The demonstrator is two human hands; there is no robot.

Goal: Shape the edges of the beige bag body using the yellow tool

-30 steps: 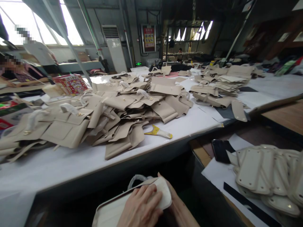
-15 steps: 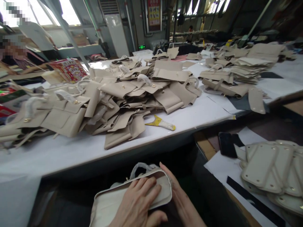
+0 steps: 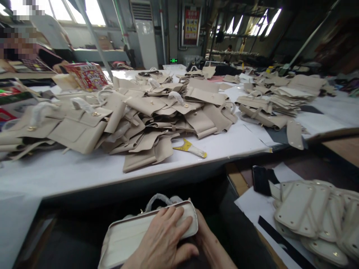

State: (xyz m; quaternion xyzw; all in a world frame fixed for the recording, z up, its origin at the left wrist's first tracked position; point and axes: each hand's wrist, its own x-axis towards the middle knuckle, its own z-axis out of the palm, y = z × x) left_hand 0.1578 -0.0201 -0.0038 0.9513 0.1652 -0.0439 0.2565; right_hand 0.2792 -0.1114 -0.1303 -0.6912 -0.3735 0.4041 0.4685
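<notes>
A cream bag (image 3: 131, 235) with a flat oval bottom panel facing up lies in my lap below the table edge. My left hand (image 3: 162, 243) lies flat on the right end of that panel, fingers spread. My right hand (image 3: 206, 239) is pressed against the bag's right side from below, with most of its fingers hidden. A plastic-wrapped handle (image 3: 157, 200) shows behind the bag.
A white table (image 3: 70, 175) carries a big heap of beige bag parts (image 3: 146, 116) and a yellow scraper (image 3: 190, 148). A stack of cream oval panels (image 3: 311, 213) and a black phone (image 3: 259, 180) lie at the right. A person sits at far left.
The camera swung slightly. My left hand slid a little along the panel and my right hand tucked closer under the bag's right end.
</notes>
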